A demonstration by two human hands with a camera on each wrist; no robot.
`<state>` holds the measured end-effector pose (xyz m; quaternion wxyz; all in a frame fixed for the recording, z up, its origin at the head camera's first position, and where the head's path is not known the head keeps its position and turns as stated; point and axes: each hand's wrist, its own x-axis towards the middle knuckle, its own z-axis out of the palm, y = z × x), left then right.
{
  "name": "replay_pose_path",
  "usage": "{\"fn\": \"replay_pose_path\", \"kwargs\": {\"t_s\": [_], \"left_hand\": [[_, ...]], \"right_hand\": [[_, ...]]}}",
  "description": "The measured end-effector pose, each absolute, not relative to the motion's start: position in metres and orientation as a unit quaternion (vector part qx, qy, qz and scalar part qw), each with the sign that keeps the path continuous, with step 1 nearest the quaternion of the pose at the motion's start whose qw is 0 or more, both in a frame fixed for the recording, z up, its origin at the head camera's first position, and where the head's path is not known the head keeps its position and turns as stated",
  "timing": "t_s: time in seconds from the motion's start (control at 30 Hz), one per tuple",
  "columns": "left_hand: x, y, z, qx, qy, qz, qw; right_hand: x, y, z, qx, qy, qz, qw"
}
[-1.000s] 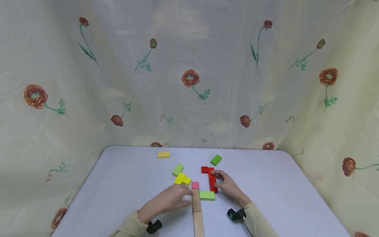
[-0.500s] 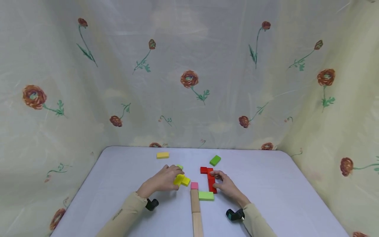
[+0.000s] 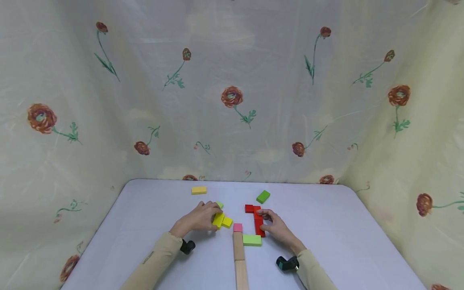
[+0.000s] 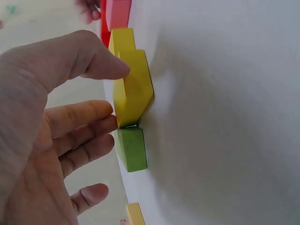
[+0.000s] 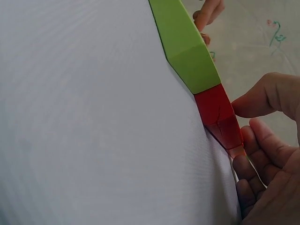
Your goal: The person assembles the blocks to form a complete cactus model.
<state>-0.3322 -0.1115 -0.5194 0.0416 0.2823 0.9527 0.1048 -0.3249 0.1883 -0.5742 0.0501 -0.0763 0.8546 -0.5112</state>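
Note:
My left hand [image 3: 201, 217] pinches a yellow block [image 3: 218, 220]; in the left wrist view the thumb presses one side of it while the fingertips meet its other side. A smaller yellow block [image 3: 227, 222] touches its right side, and a light green block [image 3: 219, 205] lies behind it, partly covered by the fingers. My right hand [image 3: 277, 226] holds the row of red blocks [image 3: 258, 231] from the right, thumb near the front end and forefinger farther back. A short red block [image 3: 249, 208] adjoins the row's far end on the left.
Two wooden planks [image 3: 239, 245] run end to end toward me, with a pink block [image 3: 237, 228] at their far end. Another light green block [image 3: 251, 240] bridges planks and red row. Farther back lie a pale yellow block [image 3: 199, 190] and a green block [image 3: 263, 196].
My left hand has left the wooden plank, moving left and away from me, and has taken hold of the yellow block. The right hand stays at the red blocks.

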Motion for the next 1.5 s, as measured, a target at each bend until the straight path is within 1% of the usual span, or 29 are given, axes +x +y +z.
{"fn": "replay_pose_path", "kwargs": {"t_s": [0.27, 0.47, 0.67, 0.83, 0.97, 1.17, 1.3, 1.5], "left_hand": [[-0.336, -0.116, -0.519, 0.250, 0.957, 0.134, 0.066], [-0.338, -0.119, -0.519, 0.241, 0.958, 0.136, 0.069], [-0.343, -0.117, -0.518, 0.237, 0.955, 0.172, 0.050], [-0.352, -0.102, -0.508, 0.241, 0.949, 0.198, 0.032], [-0.358, -0.085, -0.502, 0.244, 0.946, 0.208, 0.045], [-0.372, -0.065, -0.510, 0.255, 0.939, 0.219, 0.076], [-0.375, -0.058, -0.517, 0.247, 0.937, 0.226, 0.098], [-0.378, -0.052, -0.523, 0.230, 0.940, 0.225, 0.115]], "right_hand": [[-0.326, 0.188, -0.576, -0.072, 0.854, -0.514, 0.051], [-0.325, 0.188, -0.575, -0.072, 0.853, -0.514, 0.050], [-0.325, 0.188, -0.573, -0.069, 0.854, -0.514, 0.051], [-0.325, 0.189, -0.573, -0.069, 0.856, -0.510, 0.048], [-0.325, 0.188, -0.575, -0.067, 0.855, -0.511, 0.052], [-0.324, 0.186, -0.573, -0.059, 0.855, -0.511, 0.061], [-0.323, 0.185, -0.572, -0.055, 0.854, -0.513, 0.066], [-0.325, 0.186, -0.573, -0.060, 0.857, -0.508, 0.058]]}}
